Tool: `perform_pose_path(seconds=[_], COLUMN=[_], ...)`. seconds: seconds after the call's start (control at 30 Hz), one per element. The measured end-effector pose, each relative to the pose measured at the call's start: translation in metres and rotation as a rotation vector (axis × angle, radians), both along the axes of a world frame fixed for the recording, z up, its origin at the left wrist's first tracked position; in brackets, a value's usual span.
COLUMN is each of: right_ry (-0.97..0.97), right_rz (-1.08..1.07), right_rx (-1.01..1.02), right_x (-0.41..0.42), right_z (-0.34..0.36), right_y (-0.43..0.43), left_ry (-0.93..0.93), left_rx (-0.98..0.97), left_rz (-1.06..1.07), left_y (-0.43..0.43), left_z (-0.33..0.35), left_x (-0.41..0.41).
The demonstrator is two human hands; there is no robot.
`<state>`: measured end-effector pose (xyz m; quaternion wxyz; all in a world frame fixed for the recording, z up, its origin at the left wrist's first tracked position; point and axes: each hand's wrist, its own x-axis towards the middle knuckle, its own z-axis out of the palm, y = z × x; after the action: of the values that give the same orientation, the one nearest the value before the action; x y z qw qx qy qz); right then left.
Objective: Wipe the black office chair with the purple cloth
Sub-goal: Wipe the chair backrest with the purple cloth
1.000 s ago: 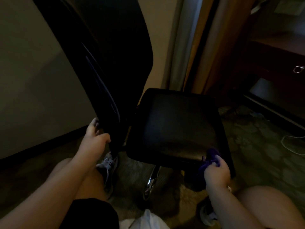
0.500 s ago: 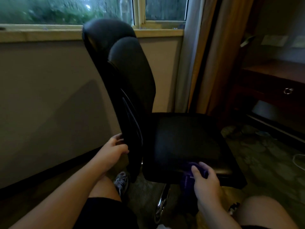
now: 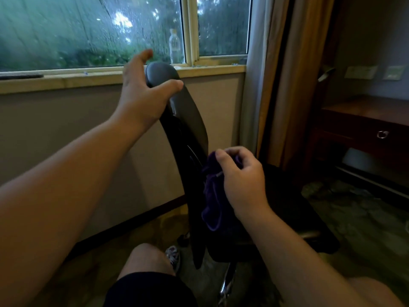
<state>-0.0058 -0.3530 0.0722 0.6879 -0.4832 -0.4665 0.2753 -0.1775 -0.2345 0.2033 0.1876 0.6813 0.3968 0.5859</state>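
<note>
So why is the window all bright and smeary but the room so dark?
In the head view, the window is the only light showing, so it glares while the desk and black office chair sink into shadow; the glass looks streaked; the left hand is slightly motion-blurred; the purple cloth in the right hand reads almost black.

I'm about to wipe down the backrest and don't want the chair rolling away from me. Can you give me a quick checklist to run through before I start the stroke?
1. Cloth in hand: ok. The right hand grips the purple cloth.
2. Cloth spread for wiping: not ok. It is bunched and hangs down.
3. Backrest steadied: cannot tell. The left hand is at its top, thumb across the front, fingers spread, not closed round it.
4. Cloth touching the backrest: cannot tell. It hangs in front of the backrest's edge.
5. Upper backrest unobstructed: ok. Only the left hand is on it.
</note>
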Motion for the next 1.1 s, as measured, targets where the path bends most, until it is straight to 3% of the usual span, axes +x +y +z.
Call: perform_pose_path(seconds=[0.1,0.27,0.43,0.63,0.8,1.1], right_ry=[0.054,0.062,-0.402,-0.726,-0.669,-0.353], right_rz=[0.088,0.019,-0.22,-0.288,-0.256,-0.255], right_rx=[0.073,0.153,0.426,0.377,0.315,0.577], right_x=[-0.01,-0.041,-0.05,-0.015,-0.014,-0.056], right_z=[0.022,0.029,-0.013,-0.103,-0.113,0.014], right_y=[0.018,0.054,0.074,0.065,0.056,0.083], left_ry=[0.093,-0.08,-0.033,-0.106,-0.142,-0.168], left_rx=[0.165,0.274,0.393,0.457,0.49,0.466], left_rz=[0.036,-0.023,-0.032,-0.06,-0.083,-0.097], left_y=[0.0,0.004,0.01,0.011,0.011,0.011], left_z=[-0.001,-0.014,-0.016,-0.018,-0.018,-0.02], left_x=[0.011,0.02,0.013,0.019,0.023,0.022])
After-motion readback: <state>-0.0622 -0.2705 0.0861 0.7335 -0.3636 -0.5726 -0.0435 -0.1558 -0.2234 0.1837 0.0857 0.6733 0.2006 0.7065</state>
